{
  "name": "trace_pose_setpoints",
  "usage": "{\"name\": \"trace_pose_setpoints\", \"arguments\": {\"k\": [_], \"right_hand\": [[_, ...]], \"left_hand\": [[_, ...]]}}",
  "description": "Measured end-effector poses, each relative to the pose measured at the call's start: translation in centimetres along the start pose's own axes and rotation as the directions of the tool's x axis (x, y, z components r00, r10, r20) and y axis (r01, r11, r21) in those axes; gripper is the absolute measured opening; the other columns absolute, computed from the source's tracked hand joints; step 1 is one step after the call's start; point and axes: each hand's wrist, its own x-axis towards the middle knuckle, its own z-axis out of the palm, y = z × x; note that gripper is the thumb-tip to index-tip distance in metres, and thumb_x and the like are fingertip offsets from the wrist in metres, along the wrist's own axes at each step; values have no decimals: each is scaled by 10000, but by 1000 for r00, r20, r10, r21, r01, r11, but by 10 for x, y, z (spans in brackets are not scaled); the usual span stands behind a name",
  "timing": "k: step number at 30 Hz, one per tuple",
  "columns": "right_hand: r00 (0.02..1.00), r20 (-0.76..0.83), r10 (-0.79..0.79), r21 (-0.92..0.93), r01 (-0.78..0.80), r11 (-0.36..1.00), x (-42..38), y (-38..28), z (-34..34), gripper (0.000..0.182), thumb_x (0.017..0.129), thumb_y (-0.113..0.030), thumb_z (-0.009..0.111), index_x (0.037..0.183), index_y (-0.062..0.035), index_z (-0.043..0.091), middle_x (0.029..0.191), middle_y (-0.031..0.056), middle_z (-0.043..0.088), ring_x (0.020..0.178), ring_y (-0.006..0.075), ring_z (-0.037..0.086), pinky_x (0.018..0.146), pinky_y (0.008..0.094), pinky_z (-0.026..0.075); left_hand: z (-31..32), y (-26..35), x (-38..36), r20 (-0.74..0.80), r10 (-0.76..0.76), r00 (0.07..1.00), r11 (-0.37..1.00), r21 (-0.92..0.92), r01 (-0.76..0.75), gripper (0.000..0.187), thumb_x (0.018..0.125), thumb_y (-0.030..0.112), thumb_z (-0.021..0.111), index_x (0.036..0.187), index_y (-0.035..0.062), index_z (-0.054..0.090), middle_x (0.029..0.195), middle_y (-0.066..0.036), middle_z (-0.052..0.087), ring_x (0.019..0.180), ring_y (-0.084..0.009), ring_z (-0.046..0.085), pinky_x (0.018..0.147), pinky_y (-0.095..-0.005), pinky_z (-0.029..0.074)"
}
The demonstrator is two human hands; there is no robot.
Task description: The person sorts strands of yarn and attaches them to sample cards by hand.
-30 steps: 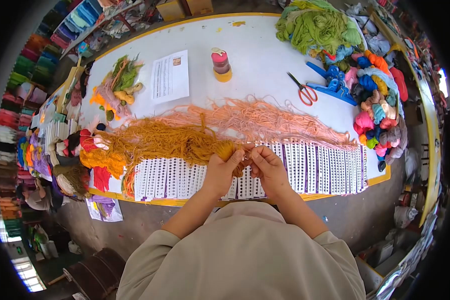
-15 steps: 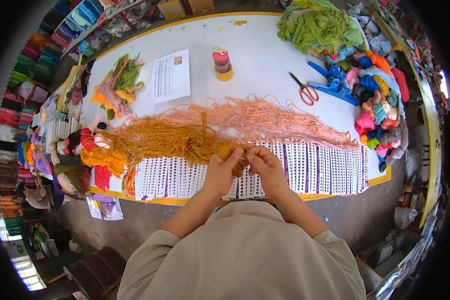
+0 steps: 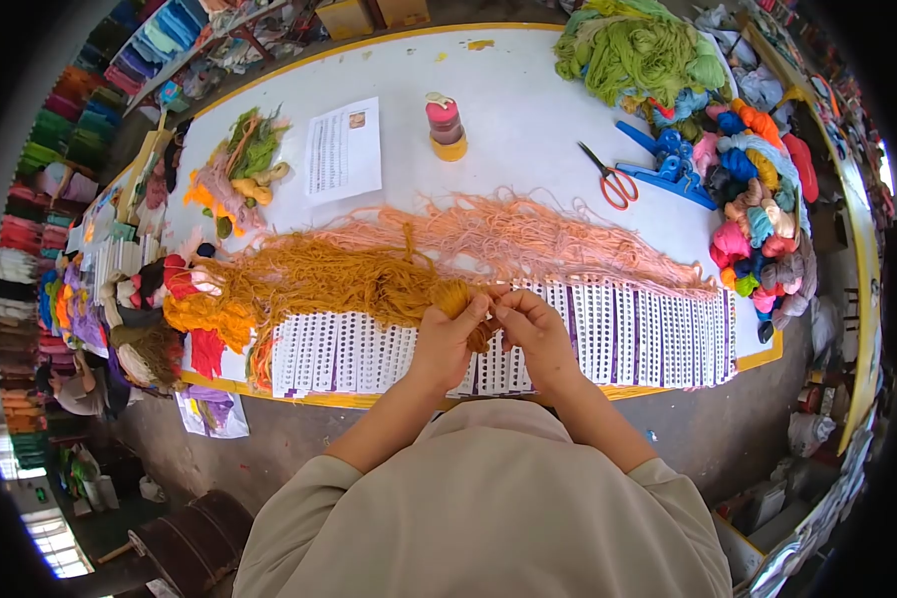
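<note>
My left hand (image 3: 448, 339) is closed around the end of a golden-brown yarn hank (image 3: 450, 295), with its thumb on top. A darker brown tuft (image 3: 482, 339) hangs below the fingers. Close against it, my right hand (image 3: 536, 331) pinches at the yarn end; the exact strands between its fingertips are too small to tell. The rest of the golden-brown yarn (image 3: 349, 279) spreads to the left across the table. Behind it lies a long peach-pink yarn bundle (image 3: 548, 244). Under both hands runs a row of white cards with dark holes (image 3: 658, 334).
Red-handled scissors (image 3: 618, 187) and a blue device (image 3: 678, 171) lie at right, beside coloured yarn balls (image 3: 757, 224) and green yarn (image 3: 638, 55). A printed sheet (image 3: 344, 149), a pink-and-brown cone (image 3: 446, 128) and a small yarn heap (image 3: 239, 174) stand farther back on the white table (image 3: 523, 110).
Both hands keep their hold on the yarn, with only slight finger movement at its end. The whole view has shifted very slightly.
</note>
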Motion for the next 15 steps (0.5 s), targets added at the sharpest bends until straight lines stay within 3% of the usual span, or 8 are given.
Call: {"name": "trace_pose_setpoints", "arguments": {"k": [2, 4, 8, 10, 13, 15], "right_hand": [[999, -1, 32, 81, -32, 996, 0, -1, -2, 68, 904, -127, 567, 922, -63, 579, 791, -8, 584, 642, 47, 483, 577, 208, 417], [995, 13, 99, 289, -98, 952, -1, -3, -3, 54, 905, -127, 564, 907, -74, 576, 758, -20, 558, 601, 49, 457, 567, 209, 407], [996, 5, 86, 227, -85, 970, 0, -3, -1, 54, 904, -133, 572, 894, -80, 574, 728, -32, 534, 581, 52, 443, 565, 210, 405], [998, -17, 56, 133, -53, 990, -1, -3, 2, 65, 902, -142, 583, 881, -82, 571, 722, -32, 535, 584, 52, 445, 566, 209, 404], [1000, -2, 30, 62, -30, 998, 0, 4, 0, 86, 907, -159, 579, 909, -73, 578, 730, -35, 533, 604, 37, 434, 567, 206, 400], [999, 21, 33, 104, -36, 994, 2, 8, -3, 85, 907, -157, 577, 913, -72, 577, 742, -31, 543, 603, 40, 440, 565, 206, 400]], "left_hand": [[0, 2, 0, 6, -11, 1000, 1000, -14, 11, 189, 937, 161, 574, 1021, -7, 594, 1119, -114, 616, 959, -186, 592, 798, -340, 522], [0, 3, 1, -29, -35, 999, 999, -16, 35, 203, 943, 161, 562, 1039, -14, 600, 1109, -109, 615, 946, -180, 597, 785, -340, 532], [0, -1, 2, -69, 2, 998, 1000, 23, 0, 205, 935, 173, 580, 1028, -5, 618, 1008, -75, 637, 854, -141, 601, 691, -280, 512], [-4, -2, 1, -50, 27, 998, 965, 263, -12, 198, 916, 184, 612, 1010, 11, 634, 895, -31, 642, 753, -98, 581, 609, -222, 450], [-5, 0, 0, -43, 28, 999, 945, 328, -13, 197, 901, 190, 635, 1008, 24, 645, 814, 4, 632, 687, -68, 551, 555, -193, 379], [-4, 1, 0, -39, 22, 999, 963, 270, -10, 206, 903, 189, 634, 1017, 18, 640, 851, -13, 637, 724, -81, 566, 590, -203, 415]]}}
